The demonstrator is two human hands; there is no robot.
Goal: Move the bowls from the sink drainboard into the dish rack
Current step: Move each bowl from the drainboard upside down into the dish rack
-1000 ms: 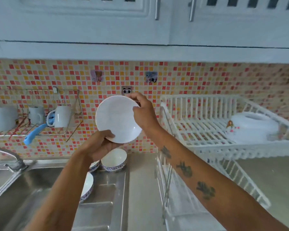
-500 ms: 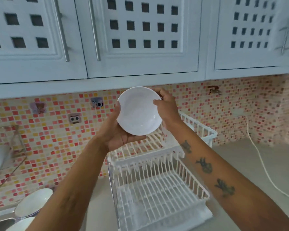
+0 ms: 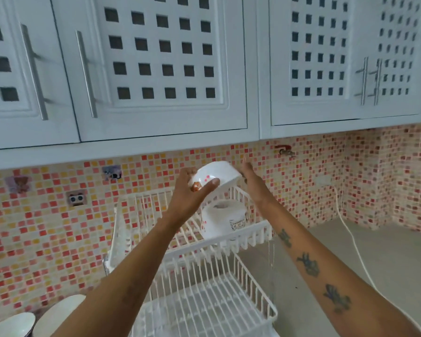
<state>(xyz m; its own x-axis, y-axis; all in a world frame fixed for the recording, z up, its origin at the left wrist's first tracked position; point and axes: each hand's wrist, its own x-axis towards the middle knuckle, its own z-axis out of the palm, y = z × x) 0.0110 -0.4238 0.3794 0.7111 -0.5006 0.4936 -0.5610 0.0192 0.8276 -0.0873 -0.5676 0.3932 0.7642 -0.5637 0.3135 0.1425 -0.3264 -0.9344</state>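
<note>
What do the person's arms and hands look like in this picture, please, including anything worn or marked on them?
Both forearms are bare, with no sleeves, gloves, watch or rings visible. The right forearm carries three small dark tattoos in a row. The left forearm and both the left hand and right hand show no markings.

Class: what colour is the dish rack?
White, shown in the head view: dish rack.
</note>
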